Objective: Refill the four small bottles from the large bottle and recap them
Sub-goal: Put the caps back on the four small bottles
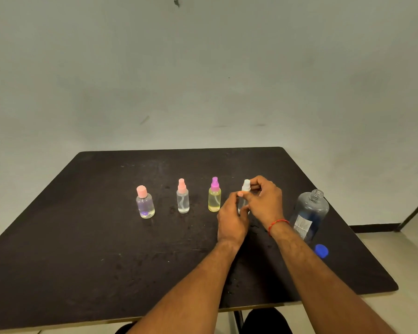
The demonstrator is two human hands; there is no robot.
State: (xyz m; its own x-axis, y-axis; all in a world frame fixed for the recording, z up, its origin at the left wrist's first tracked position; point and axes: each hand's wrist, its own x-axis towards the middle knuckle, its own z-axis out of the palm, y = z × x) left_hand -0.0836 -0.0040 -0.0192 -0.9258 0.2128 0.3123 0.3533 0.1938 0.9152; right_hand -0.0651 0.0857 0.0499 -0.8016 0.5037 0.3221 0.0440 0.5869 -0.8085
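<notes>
1. As you look down at the dark worktop (82, 237), you have four small bottles in a row, one large bottle and one loose cap.
2. From your left, the row runs: a pink-capped bottle (145, 203) with clear liquid, a pink spray bottle (183, 201), also clear, a purple-topped bottle (214, 197) with yellowish liquid, and a white-topped bottle (246, 188). The first three stand upright, capped and apart from each other.
3. The white-topped bottle is between your two hands, just right of the purple-topped bottle.
4. Your left hand (232, 220) is curled round its body, thumb up near the neck, and hides most of it. You cannot tell whether its base touches the worktop.
5. Your right hand (266, 201) pinches the white top from the right side, fingers bent over it. One red thread (278, 224) circles that wrist.
6. The large bottle (310, 213) stands just right of your right forearm, its threaded neck open, with a white label on its near side.
7. The blue cap (322, 251) lies on the worktop just in front of the large bottle, near the right edge.
</notes>
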